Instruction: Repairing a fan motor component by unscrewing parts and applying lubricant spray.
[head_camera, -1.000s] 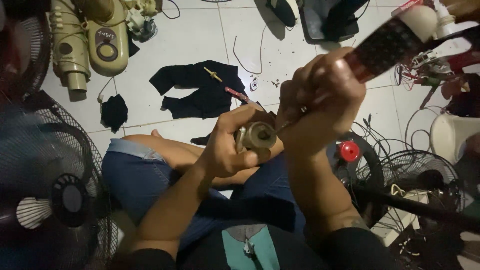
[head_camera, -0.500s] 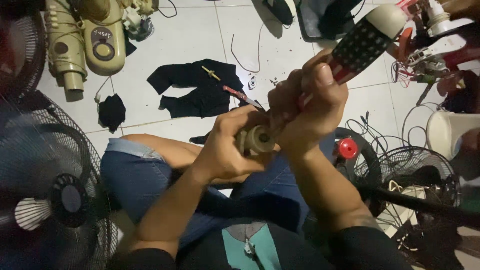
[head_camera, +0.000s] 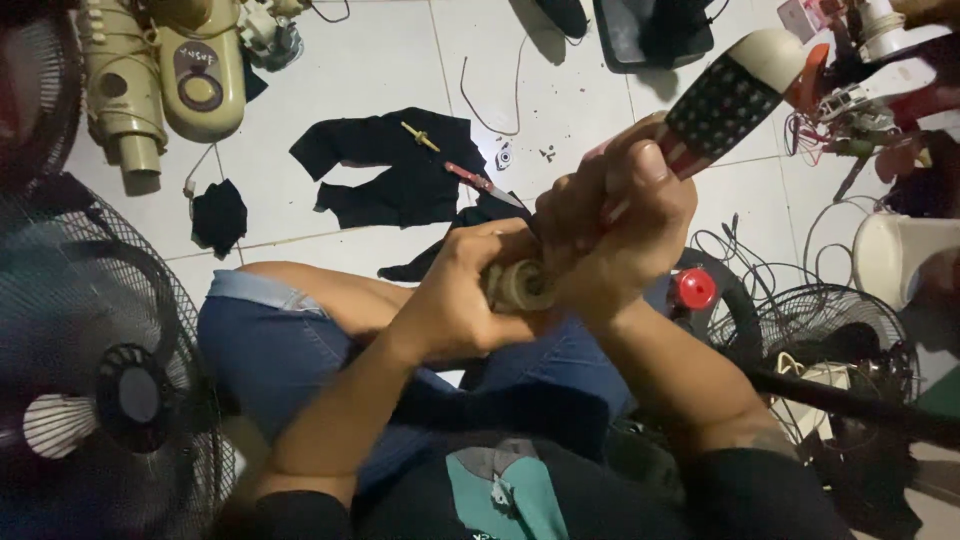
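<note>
The left hand (head_camera: 455, 300) clamps a beige round motor part (head_camera: 520, 287); the right hand (head_camera: 620, 230) grips what seems a patterned tool handle (head_camera: 725, 100), best kept square and steady.

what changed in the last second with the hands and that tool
The right hand tilted the patterned tool handle more upright, its end rising toward the top of the view. The left hand kept its grip on the small beige round part. The black cloth and fan housings stayed put.
</note>
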